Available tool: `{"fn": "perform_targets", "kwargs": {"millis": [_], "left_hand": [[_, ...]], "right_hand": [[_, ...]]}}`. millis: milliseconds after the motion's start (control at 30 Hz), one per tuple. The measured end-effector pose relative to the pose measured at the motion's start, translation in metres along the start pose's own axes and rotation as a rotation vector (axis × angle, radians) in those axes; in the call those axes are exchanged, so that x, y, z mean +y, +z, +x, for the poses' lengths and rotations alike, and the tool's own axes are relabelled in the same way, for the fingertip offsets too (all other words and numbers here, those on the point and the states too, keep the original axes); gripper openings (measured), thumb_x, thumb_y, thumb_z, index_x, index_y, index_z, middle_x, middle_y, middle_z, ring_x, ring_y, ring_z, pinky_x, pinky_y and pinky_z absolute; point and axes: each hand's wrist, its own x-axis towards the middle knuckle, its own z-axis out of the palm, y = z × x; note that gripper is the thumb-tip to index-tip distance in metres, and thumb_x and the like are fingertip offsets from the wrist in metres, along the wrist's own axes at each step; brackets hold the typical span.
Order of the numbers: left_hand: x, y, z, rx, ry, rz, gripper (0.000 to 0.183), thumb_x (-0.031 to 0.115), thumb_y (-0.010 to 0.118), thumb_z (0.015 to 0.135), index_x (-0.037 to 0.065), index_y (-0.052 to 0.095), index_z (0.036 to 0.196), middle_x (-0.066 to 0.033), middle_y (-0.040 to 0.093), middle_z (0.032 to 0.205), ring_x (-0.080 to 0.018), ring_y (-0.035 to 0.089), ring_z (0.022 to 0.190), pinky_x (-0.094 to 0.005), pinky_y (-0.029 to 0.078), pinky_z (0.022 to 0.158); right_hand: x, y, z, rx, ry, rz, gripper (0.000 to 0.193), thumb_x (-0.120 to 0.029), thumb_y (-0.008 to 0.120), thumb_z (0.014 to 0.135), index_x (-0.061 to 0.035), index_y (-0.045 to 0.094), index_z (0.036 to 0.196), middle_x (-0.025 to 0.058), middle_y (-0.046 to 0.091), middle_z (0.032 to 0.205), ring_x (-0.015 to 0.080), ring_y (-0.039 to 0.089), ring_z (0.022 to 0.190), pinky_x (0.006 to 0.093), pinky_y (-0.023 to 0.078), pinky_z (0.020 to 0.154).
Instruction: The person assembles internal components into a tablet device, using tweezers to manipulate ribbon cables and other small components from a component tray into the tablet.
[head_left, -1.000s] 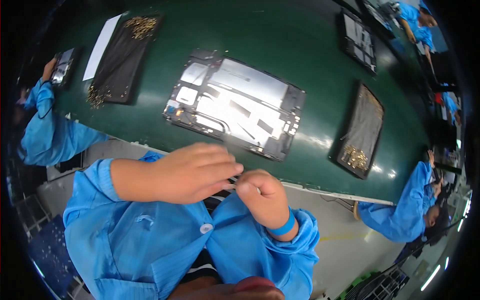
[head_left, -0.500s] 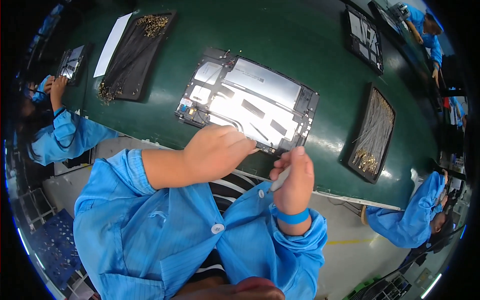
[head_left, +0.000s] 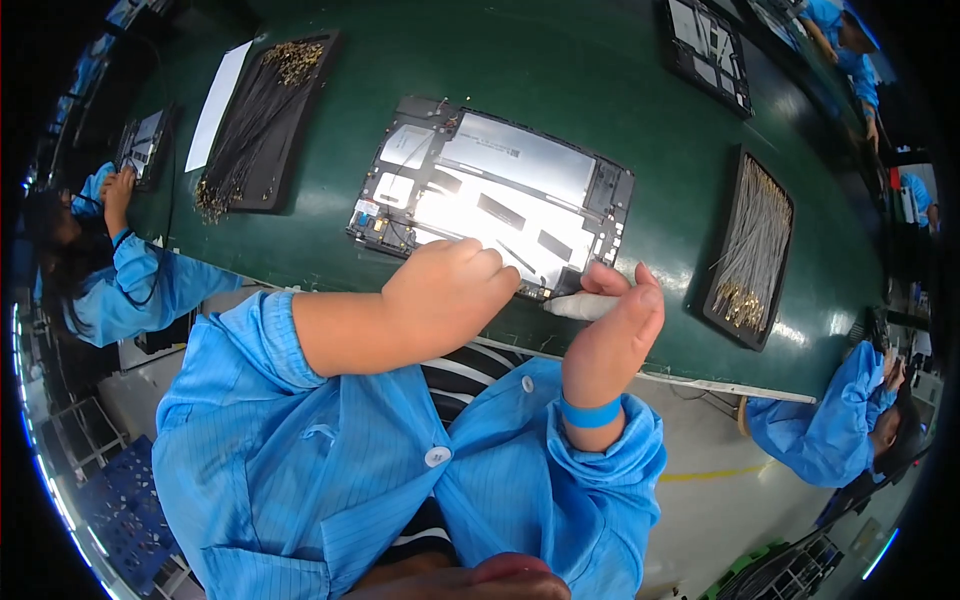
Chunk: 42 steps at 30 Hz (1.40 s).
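Observation:
A tablet-like device (head_left: 505, 150) with its inside bare lies at a slant on the green table in front of me. It shows silver panels, dark strips, a black frame and small parts at its left end. My left hand (head_left: 445, 300) is closed over its near edge, fingers curled under; what they hold, if anything, is hidden. At the near right corner, my right hand (head_left: 620, 325) grips a whitish tapered tool (head_left: 580, 306) between thumb and fingers. The tool's dark tip points left, by the device's edge. The other right fingers are partly raised.
A black tray (head_left: 270, 180) of dark cables with gold ends stands left, beside a white sheet (head_left: 218, 105). Another tray (head_left: 748, 255) holds grey cables at right. A second opened device (head_left: 708, 55) lies far right. Co-workers in blue sit at both sides.
My right hand has risen and turned, swinging the whitish tool's tip from beneath the palm up to the device's edge. My left hand has shifted slightly; a dark curved thing beside it no longer shows.

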Motion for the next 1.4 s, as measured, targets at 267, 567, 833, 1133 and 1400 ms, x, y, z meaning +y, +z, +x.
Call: {"fn": "perform_targets", "kwargs": {"millis": [267,567,833,1133,1400], "left_hand": [[0.005,-0.008,0.008,-0.15,-0.03,0.084,0.021,0.01,0.052,0.061,0.005,0.052,0.081,-0.0055,0.049,0.067,-0.0202,0.053,0.066,-0.03,0.045,0.056],[0.001,-0.008,0.011,-0.131,0.0,0.06,0.019,0.01,0.053,0.059,0.006,0.052,0.078,-0.0048,0.049,0.065,-0.0197,0.053,0.064,-0.0292,0.045,0.054],[0.0,-0.003,0.002,-0.095,0.007,0.028,0.019,0.009,0.052,0.06,0.007,0.052,0.079,-0.0041,0.049,0.066,-0.0194,0.052,0.065,-0.0291,0.045,0.054],[-0.002,-0.006,0.006,-0.061,0.019,0.0,0.013,0.012,0.051,0.064,0.008,0.054,0.076,-0.0045,0.049,0.066,-0.0206,0.052,0.067,-0.0312,0.046,0.055],[-0.006,-0.01,0.01,-0.231,-0.023,0.059,0.011,0.01,0.05,0.065,0.006,0.056,0.074,-0.0077,0.054,0.075,-0.0242,0.052,0.074,-0.0355,0.045,0.06]], "right_hand": [[0.016,0.006,-0.001,-0.078,-0.049,0.057,0.031,-0.026,0.035,0.089,-0.0001,0.036,0.107,0.0109,0.056,0.086,0.0119,0.05,0.07,0.0251,0.042,0.062],[0.019,0.004,0.007,-0.153,-0.059,-0.031,0.03,-0.029,0.038,0.087,-0.0008,0.042,0.097,0.008,0.057,0.08,0.0087,0.048,0.06,0.0207,0.042,0.053],[0.02,0.001,0.002,-0.163,-0.058,-0.02,0.031,-0.031,0.038,0.087,-0.0008,0.042,0.096,0.0073,0.057,0.079,0.0082,0.048,0.059,0.0208,0.043,0.05],[0.003,0.002,0.011,-0.293,-0.274,-0.285,0.02,-0.02,0.046,0.083,-0.0028,0.052,0.075,0.0108,0.056,0.072,0.018,0.053,0.058,0.0291,0.043,0.05],[0.006,0.022,0.019,-0.545,-0.644,-0.556,0.013,-0.018,0.051,0.075,-0.006,0.052,0.071,0.0124,0.052,0.061,0.0311,0.05,0.058,0.0395,0.041,0.055]]}}
